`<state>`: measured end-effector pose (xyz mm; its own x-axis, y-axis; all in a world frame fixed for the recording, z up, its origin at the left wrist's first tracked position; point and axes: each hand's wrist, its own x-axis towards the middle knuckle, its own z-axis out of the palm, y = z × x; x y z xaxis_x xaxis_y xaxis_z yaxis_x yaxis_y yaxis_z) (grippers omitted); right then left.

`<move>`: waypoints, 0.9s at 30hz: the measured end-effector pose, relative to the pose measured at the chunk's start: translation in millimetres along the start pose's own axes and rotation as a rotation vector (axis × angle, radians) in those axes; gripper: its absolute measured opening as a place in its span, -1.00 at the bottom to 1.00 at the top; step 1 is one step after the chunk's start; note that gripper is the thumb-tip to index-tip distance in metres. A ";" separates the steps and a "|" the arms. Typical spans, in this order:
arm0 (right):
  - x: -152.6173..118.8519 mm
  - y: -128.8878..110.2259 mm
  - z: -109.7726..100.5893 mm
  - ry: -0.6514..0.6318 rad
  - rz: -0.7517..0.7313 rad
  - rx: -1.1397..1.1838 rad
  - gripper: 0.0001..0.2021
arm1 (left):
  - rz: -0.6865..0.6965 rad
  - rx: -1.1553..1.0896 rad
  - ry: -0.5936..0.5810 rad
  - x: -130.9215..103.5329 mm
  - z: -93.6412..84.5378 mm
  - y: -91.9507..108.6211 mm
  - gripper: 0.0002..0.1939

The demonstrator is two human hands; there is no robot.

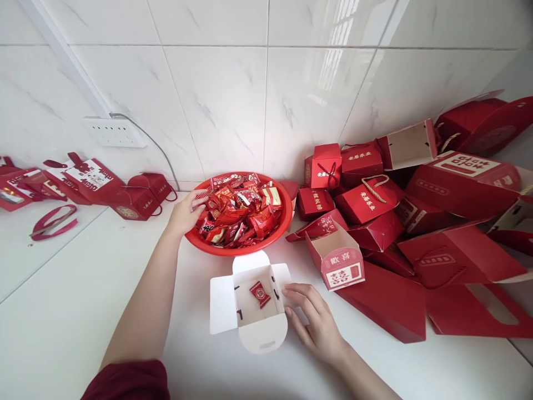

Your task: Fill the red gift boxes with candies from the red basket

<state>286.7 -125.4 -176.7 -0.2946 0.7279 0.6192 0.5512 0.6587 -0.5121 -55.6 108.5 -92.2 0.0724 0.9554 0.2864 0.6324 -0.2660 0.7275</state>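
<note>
In front of me stands a small open box (255, 297), white inside, with its flaps folded outward. One red wrapped candy (260, 294) lies on its bottom. The fingertips and thumb of my right hand (314, 319) touch the box's right side, apart and loosely bent, not wrapped around it. Behind the box is a red plastic basin (237, 251), heaped with red-wrapped candies (239, 211). My left hand (187, 210) is at the basin's left rim, its fingers spread over the edge against the candies. Some of its fingertips are partly hidden.
Red gift boxes (366, 200) pile up on the right, among them an open-topped box (335, 261). More red boxes (139, 197) and a loop of red ribbon (54, 223) lie at the left. Behind are a tiled wall (216, 105) and a power socket (114, 133).
</note>
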 end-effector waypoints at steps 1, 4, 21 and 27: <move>0.2 -0.2 -0.2 0.001 0.000 0.002 -0.58 | 0.022 -0.002 0.009 -0.7 0.6 1.0 -0.49; 1.0 -0.4 -0.9 0.002 -0.003 0.008 -0.57 | 0.070 -0.089 0.113 -2.4 1.3 4.2 -0.63; 2.6 -2.1 -4.1 0.004 -0.012 -0.012 -0.58 | -0.031 -0.587 -0.147 -36.1 -7.8 64.4 -0.59; 28.2 -7.3 -20.4 0.071 -0.063 -0.096 -0.53 | -0.109 -0.606 -0.300 -74.2 10.3 129.0 -0.71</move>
<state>290.3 -113.6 -143.2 -0.2766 0.6683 0.6905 0.6069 0.6786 -0.4137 28.5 4.6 -26.1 0.2987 0.9518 0.0702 0.1108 -0.1076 0.9880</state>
